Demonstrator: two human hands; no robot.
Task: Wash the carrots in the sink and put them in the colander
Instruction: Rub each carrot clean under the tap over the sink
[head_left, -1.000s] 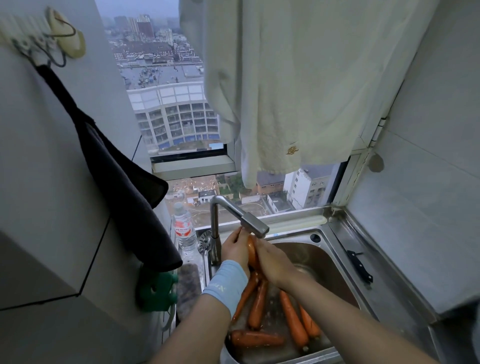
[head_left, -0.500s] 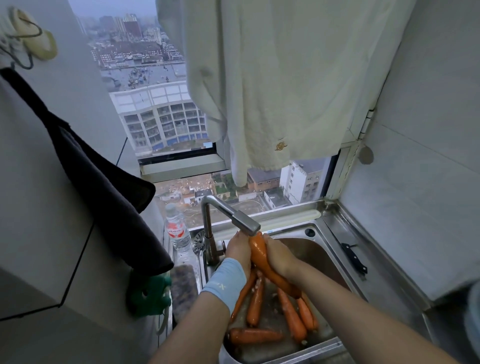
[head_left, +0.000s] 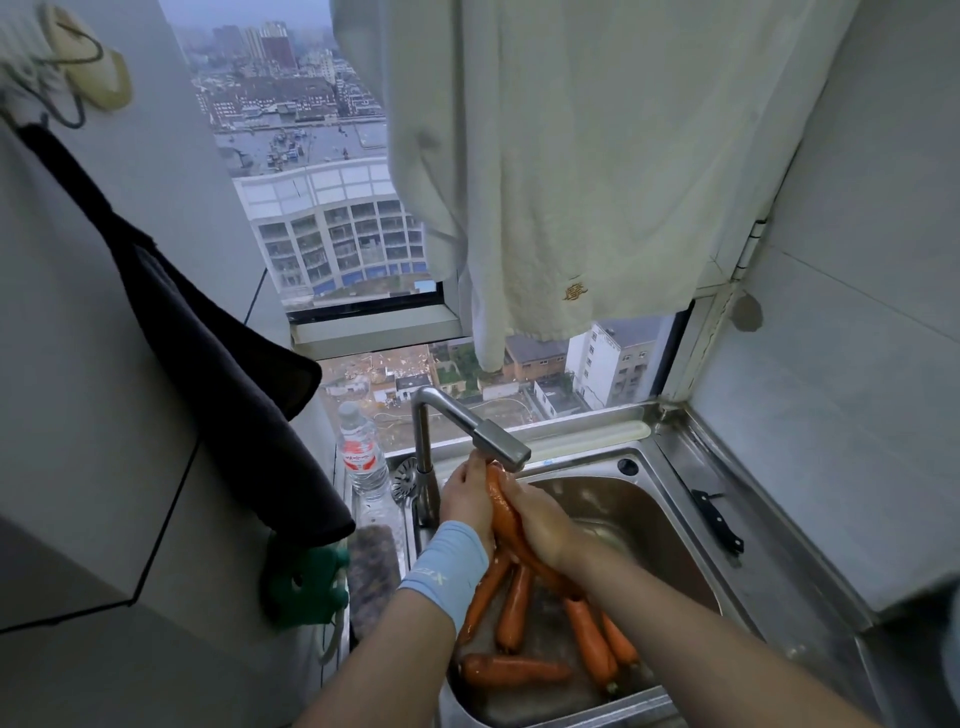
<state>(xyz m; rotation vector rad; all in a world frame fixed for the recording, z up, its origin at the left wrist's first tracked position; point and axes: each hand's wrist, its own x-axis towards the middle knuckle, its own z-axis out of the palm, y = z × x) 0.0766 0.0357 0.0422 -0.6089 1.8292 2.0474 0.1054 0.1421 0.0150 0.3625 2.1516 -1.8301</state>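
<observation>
A wet orange carrot (head_left: 503, 512) is held under the steel tap spout (head_left: 498, 446), thick end up. My left hand (head_left: 467, 501), with a light blue wristband, grips its upper part from the left. My right hand (head_left: 540, 522) is wrapped round its middle from the right. Several more carrots (head_left: 511, 670) lie in the bottom of the steel sink (head_left: 649, 512) below my forearms. No colander is in view.
A water bottle (head_left: 361, 457) and a round strainer (head_left: 404, 480) stand left of the tap. A dark cloth (head_left: 208, 364) hangs on the left wall, a green object (head_left: 304, 584) below it. A knife (head_left: 717, 522) lies on the right rim. A white cloth (head_left: 571, 182) hangs overhead.
The carrot stayed under the spout between both hands. My right hand slid along it and now covers its middle. The camera shifted slightly.
</observation>
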